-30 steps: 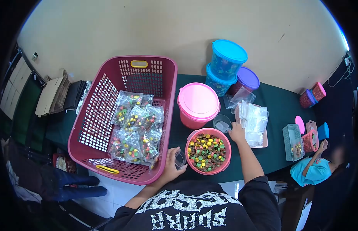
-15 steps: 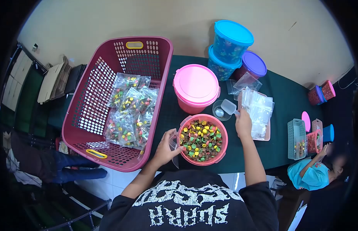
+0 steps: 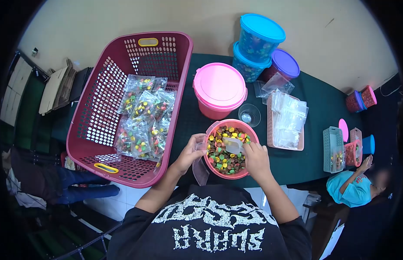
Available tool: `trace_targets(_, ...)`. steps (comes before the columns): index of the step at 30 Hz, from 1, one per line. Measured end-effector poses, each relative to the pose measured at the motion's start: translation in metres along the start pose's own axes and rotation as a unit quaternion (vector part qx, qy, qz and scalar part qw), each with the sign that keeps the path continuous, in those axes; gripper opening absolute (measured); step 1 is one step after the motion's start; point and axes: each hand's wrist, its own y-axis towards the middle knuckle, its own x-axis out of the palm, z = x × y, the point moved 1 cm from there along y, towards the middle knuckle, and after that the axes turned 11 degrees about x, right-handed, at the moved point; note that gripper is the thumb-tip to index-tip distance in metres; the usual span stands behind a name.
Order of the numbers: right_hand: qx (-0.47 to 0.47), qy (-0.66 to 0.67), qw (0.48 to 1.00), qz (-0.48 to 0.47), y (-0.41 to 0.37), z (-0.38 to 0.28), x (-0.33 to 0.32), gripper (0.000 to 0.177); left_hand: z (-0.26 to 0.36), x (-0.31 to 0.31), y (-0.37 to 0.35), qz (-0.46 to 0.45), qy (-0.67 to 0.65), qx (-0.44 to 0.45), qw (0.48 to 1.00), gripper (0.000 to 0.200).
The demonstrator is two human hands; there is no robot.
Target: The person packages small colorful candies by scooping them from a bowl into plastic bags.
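Observation:
My right hand [image 3: 257, 159] is closed on the handle of a clear scoop [image 3: 233, 146], whose blade lies among brown, yellow, green and red candies [image 3: 223, 158] in the open pink bucket [image 3: 255, 138]. At the bucket's left rim, my left hand [image 3: 191, 152] has its fingers wrapped round a clear plastic bag [image 3: 200, 170] that hangs at the table edge. A round clear bowl [image 3: 249, 115] stands behind the bucket, beside the lidded pink bucket [image 3: 219, 86].
Filled bags [image 3: 145, 117] lie in a maroon basket [image 3: 97, 95] at left. A tray [image 3: 300, 143] of flat clear bags is at right. Blue tubs [image 3: 258, 39] and a purple-lidded tub [image 3: 284, 65] stand behind. Another person [image 3: 351, 188] is at far right.
My right hand has moved left and down with the scoop, from the clear bowl into the candy bucket. My left hand has come slightly up, still with the clear bag.

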Motion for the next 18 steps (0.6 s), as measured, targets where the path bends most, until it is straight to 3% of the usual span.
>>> trace_targets(4,0.002,0.003,1.0,-0.021,-0.021,-0.009,-0.006,0.022,0.006,0.005,0.005,-0.013,-0.016,0.003,1.0,0.062)
trace_targets(8,0.082,0.078,0.992,-0.052,-0.035,-0.02,0.009,0.023,0.003,0.006,0.009,-0.056,0.029,0.021,0.998,0.064)
trace_targets(10,0.18,0.162,0.968,-0.059,-0.035,-0.02,0.013,0.02,0.002,0.006,0.01,-0.061,0.022,0.023,0.998,0.065)
trace_targets(13,0.226,0.238,0.939,-0.105,-0.033,-0.021,0.008,0.02,-0.005,-0.002,0.01,-0.069,0.056,0.032,0.996,0.067)
trace_targets(18,0.195,0.206,0.953,-0.106,-0.035,-0.035,0.012,0.021,-0.019,-0.011,0.009,-0.067,0.161,0.061,0.983,0.071)
